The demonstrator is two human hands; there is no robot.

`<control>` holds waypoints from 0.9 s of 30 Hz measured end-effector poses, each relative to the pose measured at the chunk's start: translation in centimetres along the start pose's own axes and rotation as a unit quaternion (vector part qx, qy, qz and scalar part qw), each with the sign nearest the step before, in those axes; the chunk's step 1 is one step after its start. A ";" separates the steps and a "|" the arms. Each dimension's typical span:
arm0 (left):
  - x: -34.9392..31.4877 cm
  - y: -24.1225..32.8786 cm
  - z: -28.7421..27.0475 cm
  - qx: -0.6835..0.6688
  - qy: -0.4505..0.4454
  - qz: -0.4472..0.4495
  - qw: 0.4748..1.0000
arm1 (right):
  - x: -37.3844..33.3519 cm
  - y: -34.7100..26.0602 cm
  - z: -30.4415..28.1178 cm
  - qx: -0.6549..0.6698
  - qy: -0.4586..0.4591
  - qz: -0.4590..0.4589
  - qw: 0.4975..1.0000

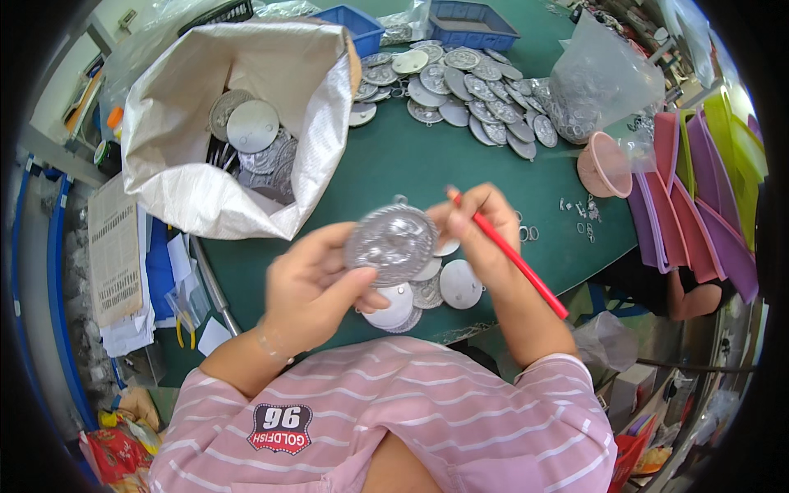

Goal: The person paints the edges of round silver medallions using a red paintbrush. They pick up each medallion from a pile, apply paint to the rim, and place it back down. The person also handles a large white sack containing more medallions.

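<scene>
My left hand (316, 275) is closed around the edge of a round silver medal (391, 244) with a raised relief face. A small loop sticks up from the medal's top, and the medal is slightly blurred. In my right hand (481, 223) lies a slim red-handled tool (520, 266) with a dark tip; its exact kind is hard to make out. My right fingertips are close to the medal's right edge; whether they touch it I cannot tell. Below my hands, several more medals (462, 284) lie on the green table (403, 164), some with plain backs up.
A white woven sack (329, 140) holding medals stands at the left. A large medal pile (468, 86) lies at the back, before blue trays (472, 25). To the right are a bag of rings (588, 90), a pink cup (605, 167) and colourful bins (690, 189).
</scene>
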State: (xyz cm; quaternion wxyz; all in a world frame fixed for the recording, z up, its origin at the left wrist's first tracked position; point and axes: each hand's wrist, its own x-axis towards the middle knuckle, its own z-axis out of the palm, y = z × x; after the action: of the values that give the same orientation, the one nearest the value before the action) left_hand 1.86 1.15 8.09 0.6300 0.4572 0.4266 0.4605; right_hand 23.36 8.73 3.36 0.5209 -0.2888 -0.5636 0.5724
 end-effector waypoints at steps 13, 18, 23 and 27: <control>6.5 6.8 -8.0 0.348 0.284 0.297 0.843 | 13.3 7.1 -19.5 -0.690 0.138 -0.137 0.697; 4.0 6.0 -2.9 0.253 0.225 0.429 0.837 | 12.6 5.2 -20.3 -0.633 0.183 -0.168 0.733; 1.5 1.4 0.6 0.269 -0.006 0.330 0.905 | 10.6 0.9 -14.0 -0.251 0.154 -0.077 0.952; 3.1 -2.7 2.2 0.272 0.048 0.231 0.933 | 5.4 -1.5 -6.7 -0.074 -0.001 0.027 0.997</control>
State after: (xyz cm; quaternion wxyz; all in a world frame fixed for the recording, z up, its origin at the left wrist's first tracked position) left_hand 5.18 3.33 5.57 0.3365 0.6743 0.4477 0.4812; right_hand 28.31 15.72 4.80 0.4815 -0.3414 -0.5972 0.5431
